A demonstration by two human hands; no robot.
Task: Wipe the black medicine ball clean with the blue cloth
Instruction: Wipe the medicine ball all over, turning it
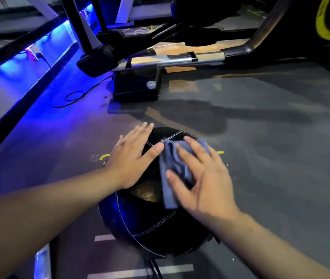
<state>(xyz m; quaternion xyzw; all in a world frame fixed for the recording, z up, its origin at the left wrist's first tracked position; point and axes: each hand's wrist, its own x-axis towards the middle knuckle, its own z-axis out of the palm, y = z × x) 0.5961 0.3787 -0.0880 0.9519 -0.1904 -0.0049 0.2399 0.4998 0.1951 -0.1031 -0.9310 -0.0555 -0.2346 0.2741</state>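
Two bare hands rest on the black medicine ball (150, 224), which sits on the dark grey floor (270, 158) close to the person, well short of the floor's far edge. The left hand (132, 158) lies flat on the ball's upper left side, fingers straight and close together, thumb stretched toward the cloth, grasping nothing. The right hand (202, 178) lies beside it with its fingers spread and straight, pressing the blue cloth (170, 164) against the top of the ball rather than clutching it. The cloth is bunched under the palm, and one corner hangs down over the ball's near side. The right hand looks slightly blurred. White stitched seams cross the ball's surface.

Farther off, a black machine base (136, 85) with a round silver knob stands on the floor, and a metal rail runs from above it toward the right. A black cable (73, 97) loops on the floor to its left, near a wall lit by a blue light strip (45, 43). At the floor's far right corner is dark equipment with a yellow ring (325, 27).
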